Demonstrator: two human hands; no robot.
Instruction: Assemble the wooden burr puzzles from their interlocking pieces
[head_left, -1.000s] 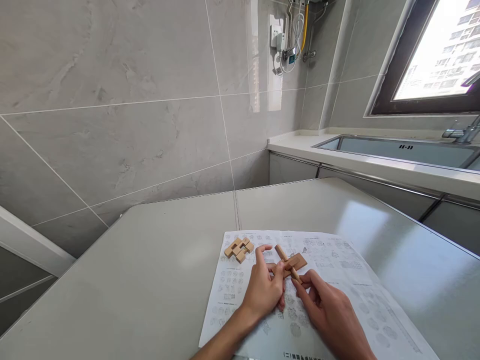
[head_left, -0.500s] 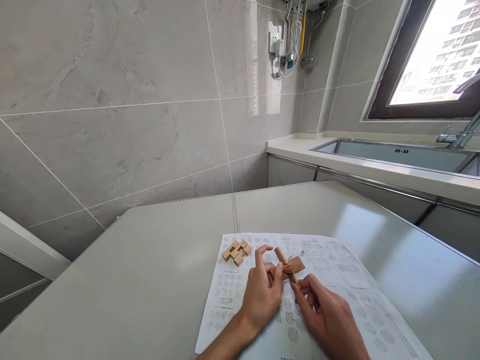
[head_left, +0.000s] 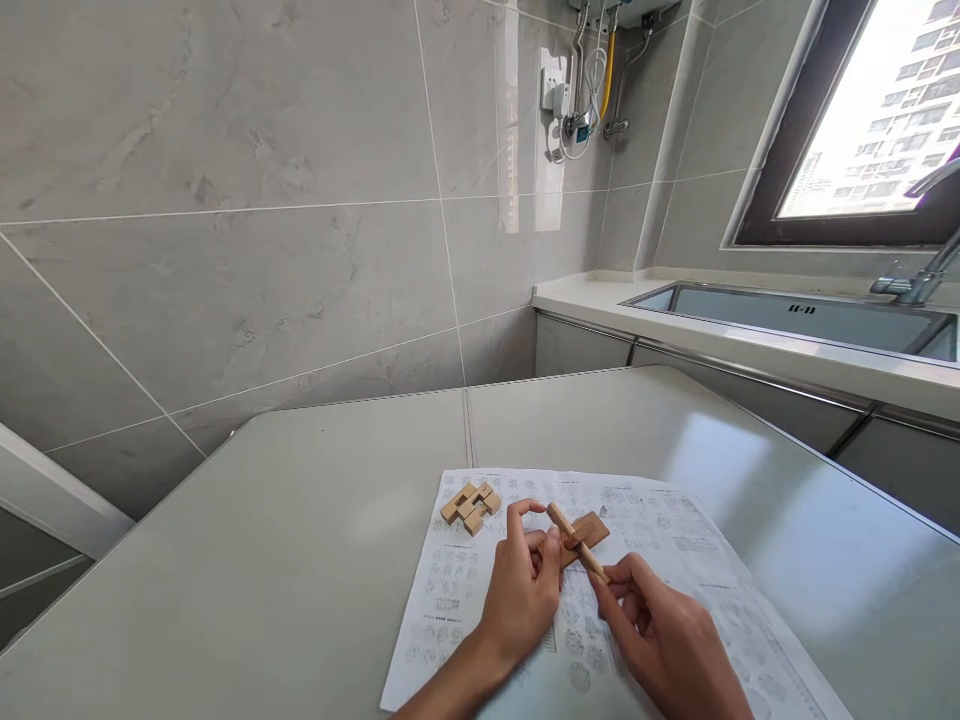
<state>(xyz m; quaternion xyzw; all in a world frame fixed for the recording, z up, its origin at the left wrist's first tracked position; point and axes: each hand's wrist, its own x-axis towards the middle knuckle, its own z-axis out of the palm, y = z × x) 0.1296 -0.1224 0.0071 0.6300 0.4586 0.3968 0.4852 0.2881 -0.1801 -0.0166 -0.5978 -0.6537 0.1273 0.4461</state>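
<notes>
My left hand pinches a flat brown wooden piece just above a printed instruction sheet on the table. My right hand grips the near end of a light wooden stick that crosses the flat piece at an angle. Both hands are closed, thumbs and fingertips pressed on the wood. A small cluster of interlocked light wooden blocks lies on the sheet's far left corner, a short way beyond my left hand.
The grey table stands against a tiled wall. To the right a white counter holds a steel sink with a tap below a window. A wall socket and pipes hang above the counter's corner.
The stick has slid a little further along the flat piece and my right hand has drawn slightly towards me. The view has shifted a little; the block cluster has not moved.
</notes>
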